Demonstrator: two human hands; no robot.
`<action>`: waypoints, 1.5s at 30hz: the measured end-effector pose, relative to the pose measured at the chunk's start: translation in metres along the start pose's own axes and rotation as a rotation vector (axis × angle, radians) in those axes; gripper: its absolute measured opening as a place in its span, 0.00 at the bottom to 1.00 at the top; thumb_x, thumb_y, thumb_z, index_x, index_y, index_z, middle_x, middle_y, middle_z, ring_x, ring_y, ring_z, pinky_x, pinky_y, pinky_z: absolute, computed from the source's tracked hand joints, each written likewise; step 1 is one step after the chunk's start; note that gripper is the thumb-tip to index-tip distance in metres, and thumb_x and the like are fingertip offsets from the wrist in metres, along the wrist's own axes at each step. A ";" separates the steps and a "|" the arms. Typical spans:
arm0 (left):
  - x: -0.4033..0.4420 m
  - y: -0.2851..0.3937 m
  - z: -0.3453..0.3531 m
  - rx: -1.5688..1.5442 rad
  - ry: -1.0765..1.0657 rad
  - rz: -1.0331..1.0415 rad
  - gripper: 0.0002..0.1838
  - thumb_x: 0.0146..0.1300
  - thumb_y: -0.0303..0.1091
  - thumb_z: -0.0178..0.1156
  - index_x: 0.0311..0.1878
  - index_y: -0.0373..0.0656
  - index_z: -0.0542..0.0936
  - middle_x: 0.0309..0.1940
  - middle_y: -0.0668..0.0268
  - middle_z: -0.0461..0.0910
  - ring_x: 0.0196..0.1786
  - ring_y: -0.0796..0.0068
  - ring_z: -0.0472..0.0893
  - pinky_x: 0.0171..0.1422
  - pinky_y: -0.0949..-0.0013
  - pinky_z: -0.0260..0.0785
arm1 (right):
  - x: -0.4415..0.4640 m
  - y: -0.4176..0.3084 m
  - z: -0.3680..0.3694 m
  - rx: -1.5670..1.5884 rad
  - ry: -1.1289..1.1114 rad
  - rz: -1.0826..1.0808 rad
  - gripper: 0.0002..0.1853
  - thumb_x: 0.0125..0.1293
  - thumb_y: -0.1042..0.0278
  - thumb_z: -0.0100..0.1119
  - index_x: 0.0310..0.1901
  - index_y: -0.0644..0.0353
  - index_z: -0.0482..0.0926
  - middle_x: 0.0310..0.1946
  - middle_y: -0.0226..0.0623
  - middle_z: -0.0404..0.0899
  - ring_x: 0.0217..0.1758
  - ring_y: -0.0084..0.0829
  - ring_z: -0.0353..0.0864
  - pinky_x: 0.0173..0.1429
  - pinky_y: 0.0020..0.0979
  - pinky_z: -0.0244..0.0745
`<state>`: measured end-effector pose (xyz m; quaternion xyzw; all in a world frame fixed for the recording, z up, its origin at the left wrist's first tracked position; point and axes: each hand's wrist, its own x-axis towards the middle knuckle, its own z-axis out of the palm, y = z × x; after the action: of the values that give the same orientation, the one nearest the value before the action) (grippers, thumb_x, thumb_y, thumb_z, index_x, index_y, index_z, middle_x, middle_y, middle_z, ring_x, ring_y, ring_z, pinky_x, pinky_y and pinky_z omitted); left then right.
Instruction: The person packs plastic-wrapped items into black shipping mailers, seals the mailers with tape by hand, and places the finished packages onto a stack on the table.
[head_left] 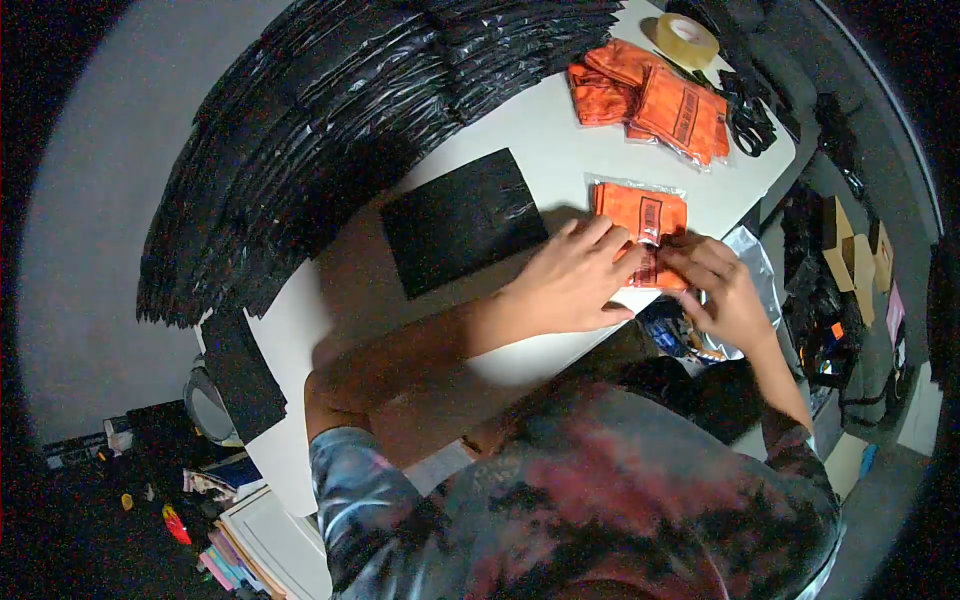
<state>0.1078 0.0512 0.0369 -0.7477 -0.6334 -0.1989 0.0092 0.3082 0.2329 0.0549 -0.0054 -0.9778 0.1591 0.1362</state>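
Note:
A folded orange cloth in a clear plastic bag (640,205), with a dark printed label, lies near the table's front edge. My left hand (570,280) rests over its lower left part, fingers loosely stretched and fingertips touching the plastic. At the lower right edge, my right hand (722,288) has its fingers curled onto the bag, thumb below; the exact grip is partly hidden. To the left of the bag, a flat black plastic mailer (465,222) lies on the white table (560,170).
A long row of stacked black mailers (330,130) lines the table's far side. More bagged orange cloths (680,115) are piled at the upper right, beside a tape roll (687,40) and a black cord-like item (748,115). An open cardboard box (848,250) stands at right.

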 end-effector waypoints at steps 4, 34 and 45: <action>-0.002 -0.003 0.004 -0.094 0.066 0.028 0.26 0.60 0.47 0.69 0.54 0.39 0.80 0.53 0.57 0.77 0.62 0.56 0.74 0.64 0.53 0.72 | 0.004 -0.007 -0.011 0.240 0.088 0.213 0.15 0.67 0.67 0.68 0.53 0.63 0.86 0.44 0.50 0.88 0.49 0.50 0.88 0.61 0.41 0.80; 0.017 -0.062 0.011 -0.400 0.202 -0.098 0.28 0.59 0.42 0.77 0.55 0.42 0.73 0.59 0.49 0.79 0.63 0.53 0.77 0.68 0.51 0.69 | 0.024 0.005 0.006 0.431 0.280 0.293 0.11 0.59 0.72 0.76 0.43 0.66 0.89 0.46 0.40 0.83 0.48 0.33 0.82 0.58 0.32 0.76; 0.026 -0.055 -0.011 -1.402 0.259 -0.363 0.24 0.68 0.21 0.67 0.62 0.40 0.68 0.54 0.47 0.86 0.54 0.71 0.86 0.53 0.71 0.79 | 0.035 0.005 0.012 0.777 0.302 0.538 0.13 0.64 0.72 0.75 0.48 0.67 0.87 0.46 0.34 0.88 0.48 0.19 0.82 0.53 0.26 0.79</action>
<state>0.0555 0.0841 0.0421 -0.4319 -0.4651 -0.6423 -0.4296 0.2717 0.2361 0.0519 -0.2294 -0.7795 0.5387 0.2227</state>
